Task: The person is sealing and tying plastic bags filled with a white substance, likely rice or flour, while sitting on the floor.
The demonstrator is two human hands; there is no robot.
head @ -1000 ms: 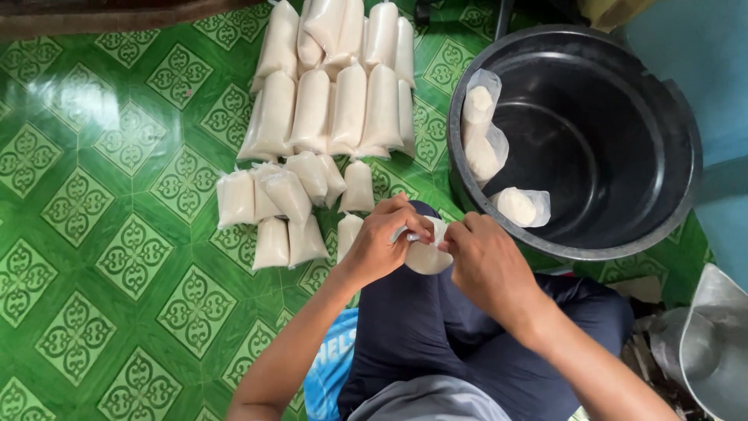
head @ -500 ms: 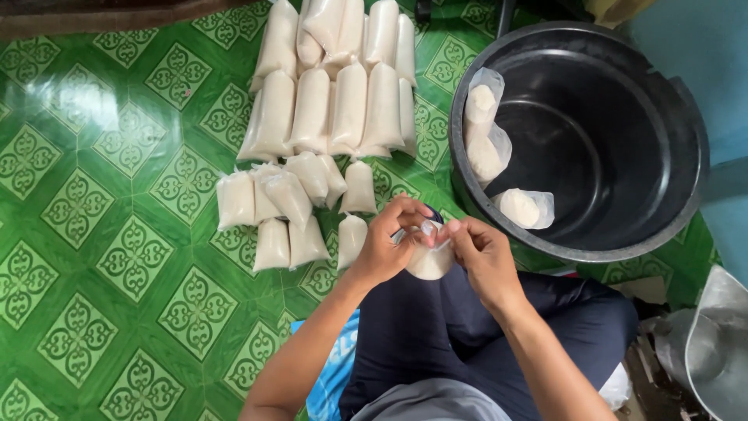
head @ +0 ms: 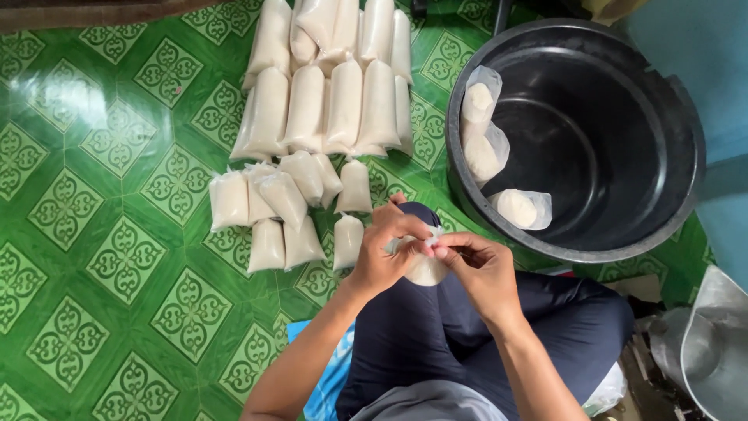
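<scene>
My left hand [head: 386, 253] and right hand [head: 479, 269] meet over my knee, just on the near side of the black tub [head: 686, 179], both closed on one small bag of white filling [head: 427, 269]. The fingertips of each hand pinch the bag's clear neck from either side, so the mouth is gathered shut while the full, rounded belly hangs below, toward my lap; its long axis thus runs roughly from neck, pointing away from me, to belly, pointing toward me, though my fingers hide much of the neck. Held over my leg rather than the floor, the bag is kept off the green patterned tiles [head: 101, 257]. Inside the tub, against its left wall, three loosely open bags [head: 483, 132] stand or lean with mouths upward. Left of the tub, closed small bags [head: 284, 206] lie clustered on the tiles, and beyond them long filled bags [head: 343, 101] lie side by side, lengthwise away from me.
</scene>
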